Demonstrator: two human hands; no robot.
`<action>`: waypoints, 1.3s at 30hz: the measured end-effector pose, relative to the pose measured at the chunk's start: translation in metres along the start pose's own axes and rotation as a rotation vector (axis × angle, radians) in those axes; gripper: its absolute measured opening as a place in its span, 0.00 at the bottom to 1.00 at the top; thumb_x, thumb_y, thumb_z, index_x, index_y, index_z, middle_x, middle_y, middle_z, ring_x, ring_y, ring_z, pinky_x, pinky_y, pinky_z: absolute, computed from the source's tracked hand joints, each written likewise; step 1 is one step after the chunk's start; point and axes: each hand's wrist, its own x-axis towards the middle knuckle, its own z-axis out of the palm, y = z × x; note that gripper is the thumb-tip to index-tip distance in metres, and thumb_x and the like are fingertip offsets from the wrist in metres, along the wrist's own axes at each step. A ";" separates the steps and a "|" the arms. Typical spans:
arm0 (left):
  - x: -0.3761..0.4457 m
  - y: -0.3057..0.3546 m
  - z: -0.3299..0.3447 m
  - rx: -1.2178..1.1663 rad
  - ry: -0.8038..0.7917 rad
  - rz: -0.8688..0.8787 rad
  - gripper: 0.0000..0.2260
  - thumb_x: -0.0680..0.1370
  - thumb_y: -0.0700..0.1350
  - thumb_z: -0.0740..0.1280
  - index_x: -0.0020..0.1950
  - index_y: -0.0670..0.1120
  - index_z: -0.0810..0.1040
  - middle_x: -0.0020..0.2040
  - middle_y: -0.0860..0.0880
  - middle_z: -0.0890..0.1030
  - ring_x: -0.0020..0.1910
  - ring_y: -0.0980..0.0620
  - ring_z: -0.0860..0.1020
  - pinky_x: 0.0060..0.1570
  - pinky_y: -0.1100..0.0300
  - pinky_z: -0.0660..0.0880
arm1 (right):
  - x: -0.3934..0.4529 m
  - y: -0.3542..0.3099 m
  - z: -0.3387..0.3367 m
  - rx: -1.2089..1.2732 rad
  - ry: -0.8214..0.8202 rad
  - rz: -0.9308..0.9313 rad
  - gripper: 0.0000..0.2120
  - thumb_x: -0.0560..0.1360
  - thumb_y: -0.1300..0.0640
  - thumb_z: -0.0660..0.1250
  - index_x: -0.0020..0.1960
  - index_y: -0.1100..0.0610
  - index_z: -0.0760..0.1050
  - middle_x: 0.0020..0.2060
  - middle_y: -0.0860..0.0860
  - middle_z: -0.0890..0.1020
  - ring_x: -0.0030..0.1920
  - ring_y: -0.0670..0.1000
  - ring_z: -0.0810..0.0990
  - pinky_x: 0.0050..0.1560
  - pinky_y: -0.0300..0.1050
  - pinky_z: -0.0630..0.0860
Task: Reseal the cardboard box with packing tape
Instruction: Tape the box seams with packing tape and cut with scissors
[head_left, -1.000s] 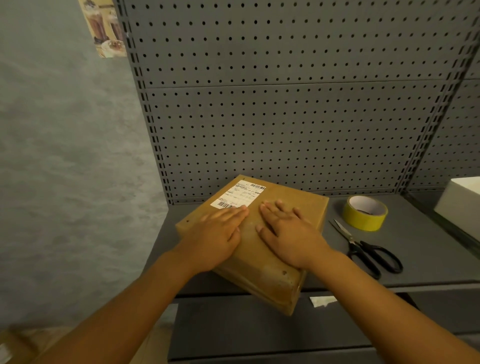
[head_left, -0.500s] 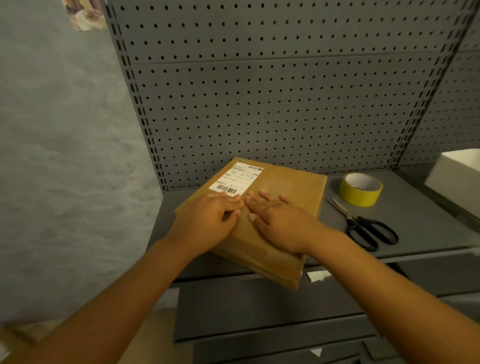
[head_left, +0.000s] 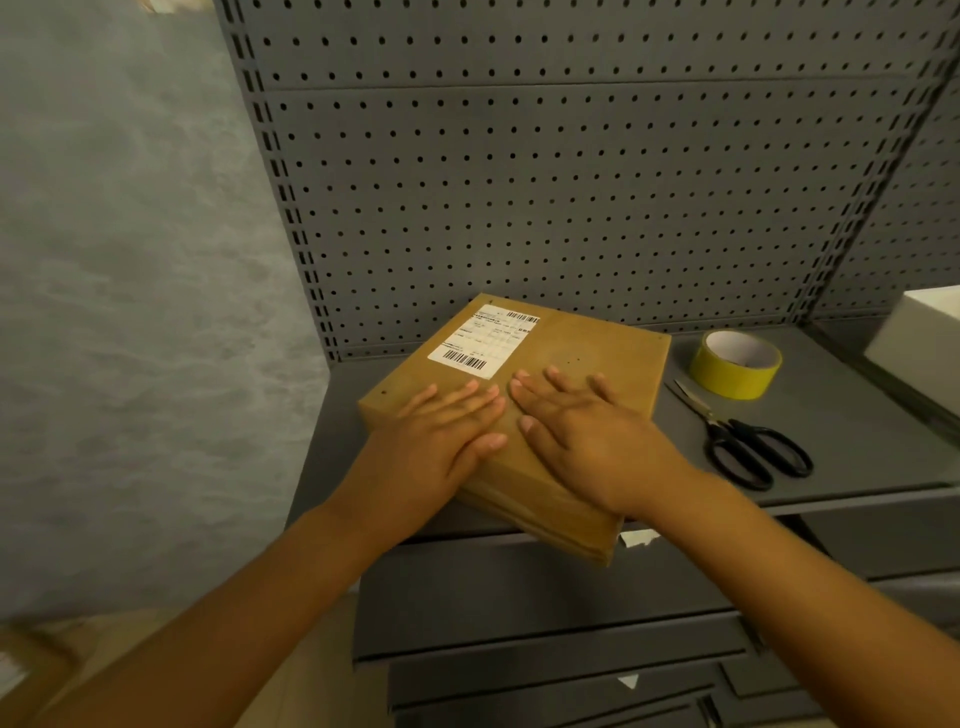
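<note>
Cardboard box (head_left: 582, 348) under both flat hands, fingers now straight, seemingly farther up the lid than before.

A grey shelf (head_left: 857, 447) carries a cardboard box (head_left: 587, 353), yellow tape roll (head_left: 727, 371) and scissors (head_left: 748, 441).

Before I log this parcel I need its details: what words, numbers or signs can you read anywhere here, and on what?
Nothing can be read.
White shipping label on the cardboard box: two barcodes and rows of small print, all too blurred to read.
Yellow tape roll: no print visible.
Black-handled scissors: no marking visible.
White box at the right edge: no print visible.
</note>
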 end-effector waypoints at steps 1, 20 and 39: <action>0.001 0.000 -0.001 -0.027 -0.001 -0.013 0.35 0.75 0.70 0.36 0.74 0.56 0.60 0.71 0.63 0.57 0.72 0.68 0.51 0.72 0.64 0.45 | 0.000 0.000 -0.002 -0.045 0.013 0.022 0.25 0.83 0.45 0.43 0.78 0.48 0.49 0.78 0.44 0.52 0.77 0.47 0.47 0.76 0.53 0.41; 0.006 -0.003 -0.015 -0.023 -0.100 -0.119 0.33 0.73 0.63 0.37 0.77 0.58 0.53 0.77 0.59 0.55 0.75 0.60 0.52 0.73 0.60 0.47 | 0.028 0.010 -0.010 0.154 -0.078 -0.055 0.25 0.82 0.45 0.49 0.78 0.47 0.51 0.77 0.42 0.54 0.77 0.44 0.48 0.76 0.49 0.45; 0.022 -0.005 -0.010 0.051 -0.109 -0.035 0.29 0.77 0.63 0.34 0.77 0.58 0.52 0.76 0.61 0.53 0.75 0.63 0.48 0.74 0.61 0.43 | -0.004 0.004 0.003 0.116 0.039 -0.118 0.28 0.79 0.39 0.45 0.77 0.45 0.51 0.77 0.41 0.53 0.77 0.43 0.47 0.77 0.48 0.44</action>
